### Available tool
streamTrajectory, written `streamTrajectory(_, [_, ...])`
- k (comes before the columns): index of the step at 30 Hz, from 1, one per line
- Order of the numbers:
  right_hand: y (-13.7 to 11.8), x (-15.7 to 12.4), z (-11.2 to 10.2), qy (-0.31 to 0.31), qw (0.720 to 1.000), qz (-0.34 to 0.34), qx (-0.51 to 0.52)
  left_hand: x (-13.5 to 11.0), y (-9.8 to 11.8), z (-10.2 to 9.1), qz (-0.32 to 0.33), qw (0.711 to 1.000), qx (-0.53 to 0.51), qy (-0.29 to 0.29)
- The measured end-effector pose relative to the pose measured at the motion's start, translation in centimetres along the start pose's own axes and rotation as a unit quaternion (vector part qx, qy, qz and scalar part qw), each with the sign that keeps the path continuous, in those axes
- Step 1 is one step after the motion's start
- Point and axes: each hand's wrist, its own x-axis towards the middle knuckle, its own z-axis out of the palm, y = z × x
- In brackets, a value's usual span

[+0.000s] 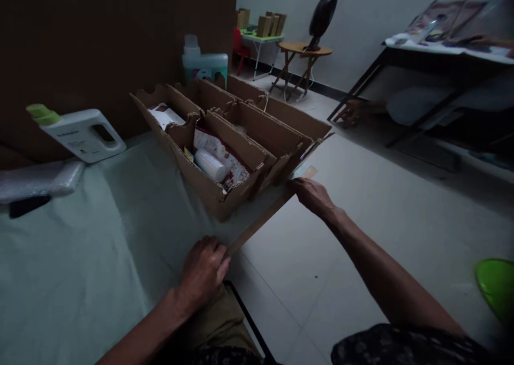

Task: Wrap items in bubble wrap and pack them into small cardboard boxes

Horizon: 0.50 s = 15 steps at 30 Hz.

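Observation:
A long, flat brown strip (261,219) runs between my two hands in front of the cardboard boxes. I cannot tell whether it is tape or cardboard. My left hand (204,268) is closed on its near end. Farther off, my right hand (313,196) pinches it near the other end, and a short pale piece sticks out beyond the fingers. Just past the strip stands a group of open-topped cardboard boxes (196,177) with notched edges. The nearest holds a white roll-like thing (211,164) and a red-and-white printed packet (236,175); white paper (165,116) lies farther back.
A white jug with a green cap (86,135) stands left on the pale green cloth (68,258), near bubble wrap (44,180). A teal jug (206,65) is behind the boxes. A round wooden table (299,48) bears a dark fan (323,20). A green object (496,287) is at right.

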Motion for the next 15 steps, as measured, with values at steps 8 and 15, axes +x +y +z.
streamTrajectory(8, [1.3, 2.6, -0.3, -0.043, 0.992, -0.094, -0.069, 1.9, 2.1, -1.7, -0.054, 0.993, 0.075, -0.075])
streamTrajectory(15, [2.1, 2.7, 0.0, -0.021, 0.983, -0.14, -0.117, 2.6, 3.1, -1.5, -0.061, 0.992, 0.074, -0.081])
